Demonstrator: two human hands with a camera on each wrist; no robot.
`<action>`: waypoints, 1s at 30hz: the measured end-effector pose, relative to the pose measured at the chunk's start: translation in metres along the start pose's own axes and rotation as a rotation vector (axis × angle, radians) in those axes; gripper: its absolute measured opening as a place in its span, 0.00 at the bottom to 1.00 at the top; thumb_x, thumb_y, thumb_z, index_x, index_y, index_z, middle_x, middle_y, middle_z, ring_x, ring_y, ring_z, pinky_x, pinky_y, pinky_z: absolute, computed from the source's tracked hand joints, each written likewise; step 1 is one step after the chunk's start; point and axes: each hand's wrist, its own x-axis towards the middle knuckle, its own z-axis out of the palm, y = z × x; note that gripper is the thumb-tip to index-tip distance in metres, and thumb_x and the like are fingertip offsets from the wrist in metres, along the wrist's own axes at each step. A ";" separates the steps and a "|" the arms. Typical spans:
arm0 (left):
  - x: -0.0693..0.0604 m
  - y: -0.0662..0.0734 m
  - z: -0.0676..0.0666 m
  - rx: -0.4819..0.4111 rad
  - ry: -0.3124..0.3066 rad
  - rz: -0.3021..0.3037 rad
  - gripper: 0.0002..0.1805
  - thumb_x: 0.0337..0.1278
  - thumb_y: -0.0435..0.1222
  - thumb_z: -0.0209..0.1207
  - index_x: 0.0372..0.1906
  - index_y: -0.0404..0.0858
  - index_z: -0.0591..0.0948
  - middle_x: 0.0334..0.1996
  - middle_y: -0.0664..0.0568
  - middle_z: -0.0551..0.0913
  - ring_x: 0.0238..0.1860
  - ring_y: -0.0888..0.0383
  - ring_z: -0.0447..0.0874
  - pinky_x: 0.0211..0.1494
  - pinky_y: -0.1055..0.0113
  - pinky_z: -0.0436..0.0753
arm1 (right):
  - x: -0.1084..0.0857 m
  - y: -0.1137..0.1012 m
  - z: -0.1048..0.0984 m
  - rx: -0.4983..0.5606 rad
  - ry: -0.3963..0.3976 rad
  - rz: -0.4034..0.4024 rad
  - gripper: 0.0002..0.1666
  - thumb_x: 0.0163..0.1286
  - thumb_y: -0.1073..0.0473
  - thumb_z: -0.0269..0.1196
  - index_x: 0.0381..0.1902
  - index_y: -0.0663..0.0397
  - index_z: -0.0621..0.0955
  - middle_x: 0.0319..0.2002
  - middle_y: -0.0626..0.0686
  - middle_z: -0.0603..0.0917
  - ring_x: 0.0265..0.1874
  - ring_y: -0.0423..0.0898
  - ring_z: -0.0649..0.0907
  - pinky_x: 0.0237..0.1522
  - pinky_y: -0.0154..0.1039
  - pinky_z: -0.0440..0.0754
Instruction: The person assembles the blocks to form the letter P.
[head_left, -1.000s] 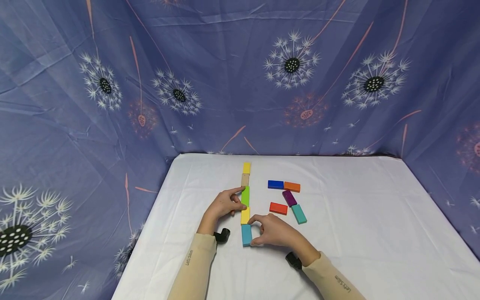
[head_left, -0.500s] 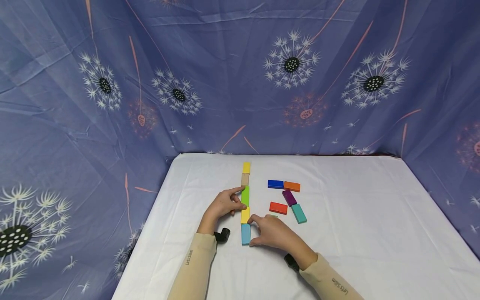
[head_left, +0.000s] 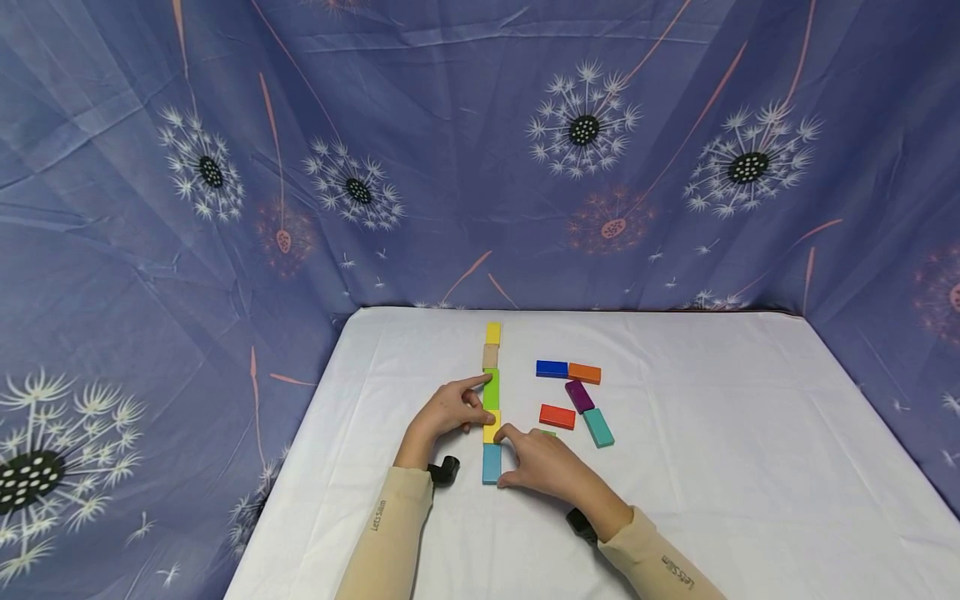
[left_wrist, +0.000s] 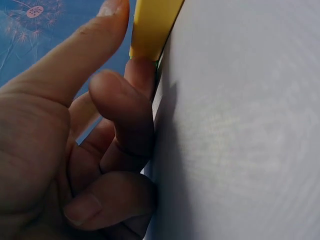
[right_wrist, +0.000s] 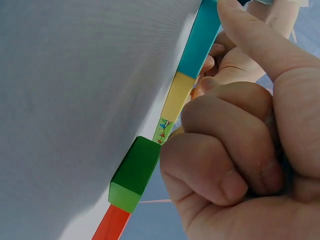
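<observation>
Wooden blocks lie end to end in a row. From far to near they are a yellow block (head_left: 492, 333), a tan block (head_left: 490, 357), a green block (head_left: 491, 392), a second yellow block (head_left: 490, 433) and a light blue block (head_left: 491, 464). My left hand (head_left: 450, 407) rests along the row's left side, index finger on the green block and thumb on the nearer yellow one. On the right side, my right hand (head_left: 547, 462) holds the light blue block, thumb at its near end and bent index finger by its far end. In the right wrist view the other fingers are curled.
Right of the row lie a dark blue block (head_left: 552, 369), an orange block (head_left: 584, 373), a purple block (head_left: 579, 397), a teal block (head_left: 598, 427) and a red block (head_left: 557, 417). A darker green block (right_wrist: 135, 172) is mostly hidden behind my right hand in the head view.
The row has slid slightly away from me, the light blue block moving along with my right thumb. My left hand stays almost still, its thumb now farther onto the nearer yellow block.
</observation>
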 end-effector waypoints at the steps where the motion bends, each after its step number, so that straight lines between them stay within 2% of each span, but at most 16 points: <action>1: 0.000 0.000 0.000 0.003 -0.003 0.001 0.46 0.55 0.39 0.78 0.80 0.47 0.72 0.28 0.53 0.85 0.18 0.59 0.76 0.33 0.66 0.76 | 0.000 0.000 0.000 0.003 0.001 -0.001 0.41 0.54 0.43 0.84 0.61 0.50 0.81 0.21 0.43 0.76 0.23 0.40 0.74 0.30 0.33 0.72; 7: 0.000 0.001 0.000 0.004 -0.014 0.003 0.48 0.53 0.37 0.79 0.80 0.45 0.71 0.28 0.53 0.84 0.18 0.59 0.75 0.32 0.66 0.76 | 0.001 0.002 0.000 0.019 -0.006 -0.003 0.40 0.54 0.43 0.84 0.61 0.48 0.81 0.22 0.42 0.77 0.26 0.40 0.75 0.32 0.34 0.74; 14: -0.001 0.001 -0.001 0.002 -0.018 -0.003 0.48 0.54 0.36 0.78 0.80 0.44 0.71 0.28 0.53 0.84 0.18 0.59 0.75 0.31 0.67 0.77 | 0.000 0.005 -0.006 0.104 0.010 0.006 0.41 0.55 0.44 0.83 0.64 0.46 0.80 0.21 0.44 0.75 0.26 0.41 0.74 0.28 0.34 0.70; 20: 0.000 0.002 -0.001 0.012 -0.015 -0.015 0.47 0.54 0.37 0.78 0.80 0.45 0.71 0.28 0.53 0.84 0.18 0.59 0.76 0.31 0.67 0.77 | -0.001 0.007 -0.012 0.185 0.071 0.034 0.40 0.57 0.45 0.82 0.64 0.45 0.80 0.23 0.44 0.76 0.26 0.42 0.74 0.28 0.33 0.71; 26: -0.001 0.003 -0.001 -0.002 -0.017 -0.012 0.48 0.54 0.37 0.78 0.80 0.46 0.71 0.28 0.53 0.84 0.18 0.59 0.75 0.30 0.66 0.77 | 0.002 0.011 -0.018 0.293 0.149 0.082 0.36 0.61 0.47 0.81 0.64 0.45 0.80 0.17 0.44 0.68 0.18 0.39 0.66 0.23 0.32 0.62; 30: 0.000 0.002 0.000 -0.007 -0.015 -0.017 0.48 0.53 0.37 0.78 0.80 0.46 0.71 0.28 0.54 0.84 0.18 0.60 0.75 0.30 0.67 0.76 | 0.002 0.016 -0.025 0.358 0.205 0.101 0.36 0.61 0.49 0.80 0.65 0.45 0.80 0.15 0.42 0.66 0.16 0.38 0.63 0.24 0.32 0.60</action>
